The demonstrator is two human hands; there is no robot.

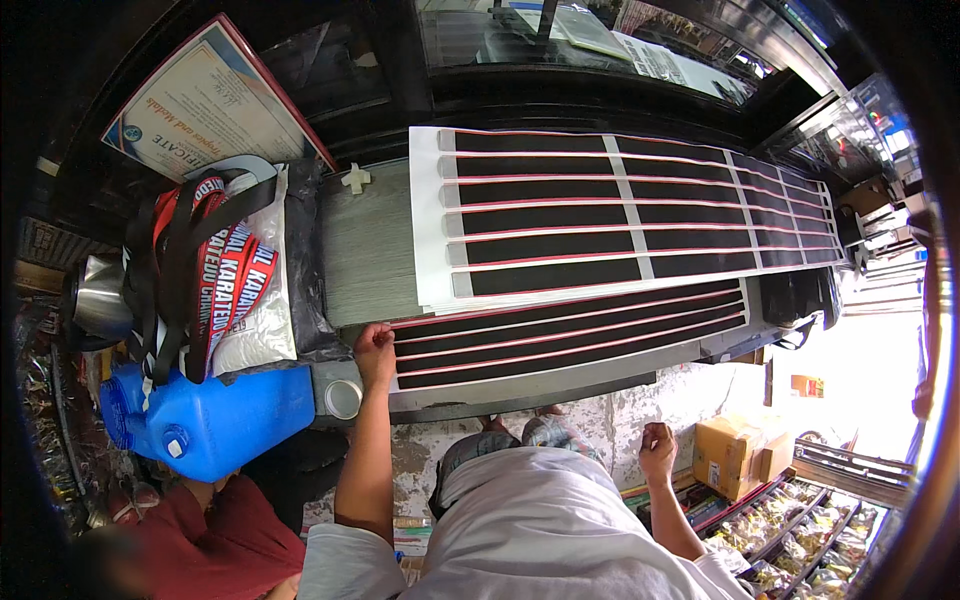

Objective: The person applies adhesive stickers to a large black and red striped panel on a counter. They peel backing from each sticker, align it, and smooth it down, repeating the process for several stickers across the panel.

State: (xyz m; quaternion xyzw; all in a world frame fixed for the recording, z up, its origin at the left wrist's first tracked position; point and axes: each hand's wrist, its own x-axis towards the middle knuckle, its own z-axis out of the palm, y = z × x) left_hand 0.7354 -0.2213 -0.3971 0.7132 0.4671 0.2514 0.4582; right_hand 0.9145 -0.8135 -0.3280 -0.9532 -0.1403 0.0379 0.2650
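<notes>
My left hand (376,351) is at the left edge of a sheet printed with black and red stripes (562,330), fingers bent together near its upper left corner; whether they pinch it, I cannot tell. This sheet lies on the grey table, partly beneath a stack of wide white sheets (525,217) bearing black bands with red lines. My right hand (658,444) hangs in the air in front of the table, away from the sheets, its fingers curled. Whether anything small is in it does not show.
Red printed ribbons (225,277) lie on a plastic-wrapped pack at left, above a blue jerrycan (247,420). A tape roll (343,399) is near my left hand. Another person in a dark red shirt (225,540) is at lower left. A cardboard box (739,456) stands at right.
</notes>
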